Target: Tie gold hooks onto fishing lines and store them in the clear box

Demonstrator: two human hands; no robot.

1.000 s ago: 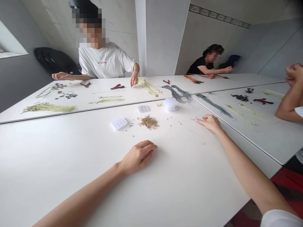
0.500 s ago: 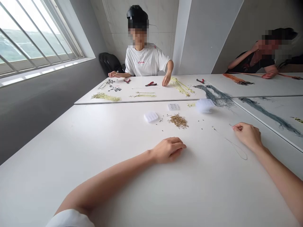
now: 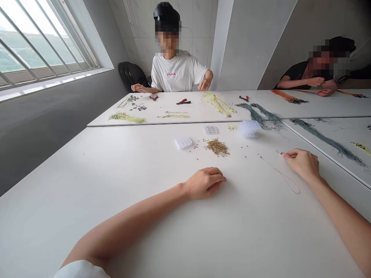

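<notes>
One small wire piece (image 3: pixel 279 152) pokes from the right hand (image 3: pixel 303 164), its fingers pinched narrowly on it, just beside a thin looped line (image 3: pixel 279 173). The left hand (image 3: pixel 205 183) lies loosely curled on the bench (image 3: pixel 110 166) (whether it holds anything, I can't tell), near a golden heap (image 3: pixel 217 147).

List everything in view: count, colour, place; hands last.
Small-piece metal heap: one, brass-coloured, table's middle
Flat plastic boxes: two, whitish, near heap
Translucent plastic pile: one, whitish, behind heap
Tiny bits: several, dark, around heap
Thin looped line: one, pale, table's right
Hand pliers: three, red-and-black, far table
Loose pieces: many, dark, far table
Strand bundles: several, yellow-green, grey-blue, orange, surrounding tables
Joined tables: several, white, throughout
Seated people: two, white-topped and black-topped, far side
Chair: one, black, far left
Barred window: one, grey, left
Left hand: one, bare, resting on table
Right hand: one, bare, pinching small hook
</notes>
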